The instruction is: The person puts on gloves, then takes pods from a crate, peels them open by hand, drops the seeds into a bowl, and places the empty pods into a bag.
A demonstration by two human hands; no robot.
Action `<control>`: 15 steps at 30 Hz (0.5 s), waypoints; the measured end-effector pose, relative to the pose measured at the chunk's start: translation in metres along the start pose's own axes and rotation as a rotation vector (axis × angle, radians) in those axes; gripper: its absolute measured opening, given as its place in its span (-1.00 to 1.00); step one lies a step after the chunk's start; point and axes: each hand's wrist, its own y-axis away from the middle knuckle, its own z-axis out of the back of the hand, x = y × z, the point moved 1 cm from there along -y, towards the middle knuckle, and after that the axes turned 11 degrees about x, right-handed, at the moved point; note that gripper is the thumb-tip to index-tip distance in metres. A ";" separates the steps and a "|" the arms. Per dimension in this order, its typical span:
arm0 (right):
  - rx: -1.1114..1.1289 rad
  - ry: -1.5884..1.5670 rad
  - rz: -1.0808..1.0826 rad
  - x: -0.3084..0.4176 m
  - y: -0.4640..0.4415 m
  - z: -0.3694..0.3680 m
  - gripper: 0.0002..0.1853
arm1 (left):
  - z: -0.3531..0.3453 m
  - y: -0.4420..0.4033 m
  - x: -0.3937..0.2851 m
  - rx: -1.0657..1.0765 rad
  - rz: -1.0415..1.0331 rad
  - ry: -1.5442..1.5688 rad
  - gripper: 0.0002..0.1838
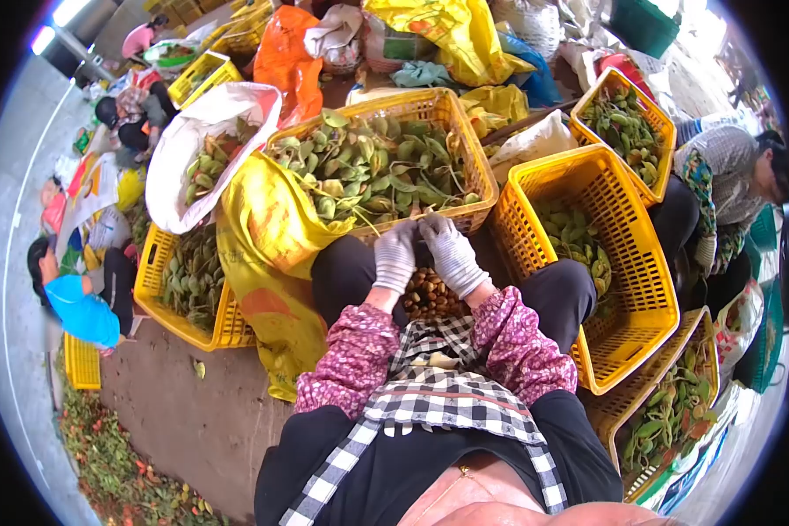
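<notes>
My left hand (pixel 396 254) and my right hand (pixel 452 254), both in pale knitted gloves, meet fingertip to fingertip at the near rim of a yellow crate (pixel 486 180). The fingers of each are closed in a pinch. Whatever is between them is too small to make out. Heaped in that crate are green leafy-looking pods (pixel 377 167). Below my hands, between my knees, lies a pile of brown nuts or seeds (pixel 434 294). A black-and-white checked apron (pixel 456 399) covers my lap.
At right stands a deep yellow crate (pixel 631 289) with pods low inside; another filled crate (pixel 622 131) is behind it. A yellow sack (pixel 276 254) and a white sack (pixel 162 175) are at left. Co-workers sit on both sides, one in a blue shirt (pixel 83 307).
</notes>
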 end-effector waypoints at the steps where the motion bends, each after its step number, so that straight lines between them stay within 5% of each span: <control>1: 0.045 -0.095 -0.061 0.001 0.003 -0.002 -0.52 | -0.003 0.006 -0.007 -0.051 -0.054 0.037 -0.74; 5: 0.073 -0.493 -0.103 -0.010 0.015 -0.031 -0.54 | -0.039 0.008 0.017 -0.050 0.127 0.313 -0.68; 6: 0.033 -0.671 -0.139 -0.015 0.022 -0.045 -0.56 | -0.064 0.000 0.047 -0.203 -0.058 0.098 -0.68; 7: -0.052 -0.614 -0.072 -0.009 0.021 -0.047 -0.55 | -0.066 0.000 0.050 -0.196 0.017 0.256 -0.68; 8: 0.022 -0.887 -0.167 -0.005 0.021 -0.050 -0.58 | -0.068 -0.001 0.053 -0.202 0.093 0.414 -0.67; 9: 0.102 -1.159 -0.270 -0.002 0.022 -0.054 -0.60 | -0.075 0.005 0.058 -0.040 0.432 0.944 -0.66; 10: 0.156 -1.030 -0.282 -0.007 0.021 -0.057 -0.65 | -0.067 0.016 0.035 -0.105 0.422 1.213 -0.67; 13: 0.248 -0.980 -0.402 -0.006 0.013 -0.059 -0.76 | -0.059 0.013 0.032 -0.202 0.315 1.079 -0.62; 15: 0.005 -1.037 -0.362 0.002 0.010 -0.073 -0.74 | -0.036 0.005 0.011 -0.207 0.220 1.064 -0.52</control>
